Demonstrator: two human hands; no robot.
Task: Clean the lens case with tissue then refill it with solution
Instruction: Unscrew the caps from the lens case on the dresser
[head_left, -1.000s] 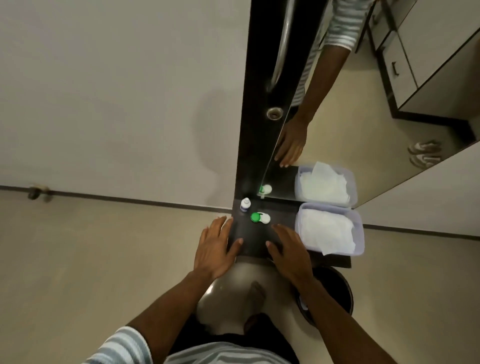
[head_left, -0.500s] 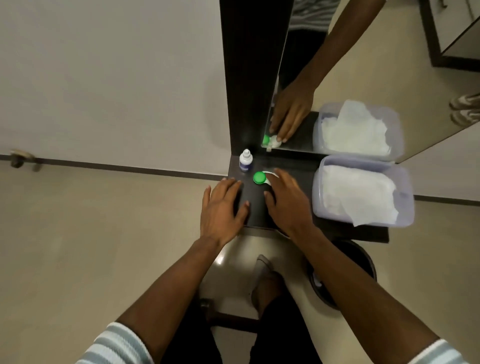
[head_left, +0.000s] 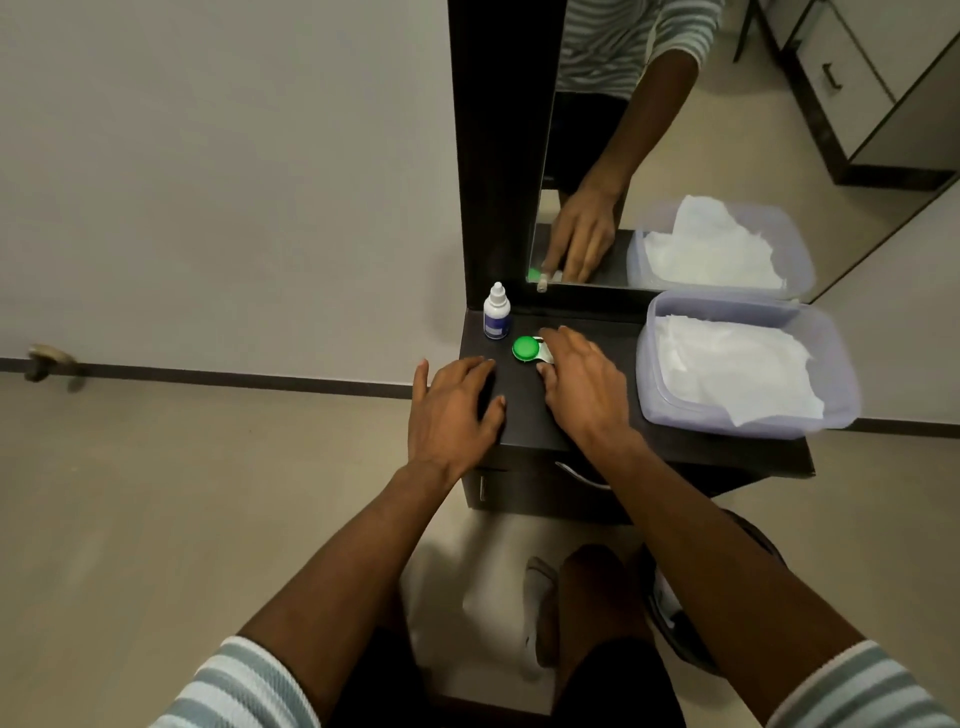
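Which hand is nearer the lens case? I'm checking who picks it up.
Right. The right hand touches the lens case; the left hand rests on the tabletop beside it, apart.

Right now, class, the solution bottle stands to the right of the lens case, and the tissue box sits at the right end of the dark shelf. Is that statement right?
Not quite. In the head view the solution bottle stands to the left of the lens case, behind its green cap, not to its right. The rest holds: the tissue box sits at the right end of the dark shelf.
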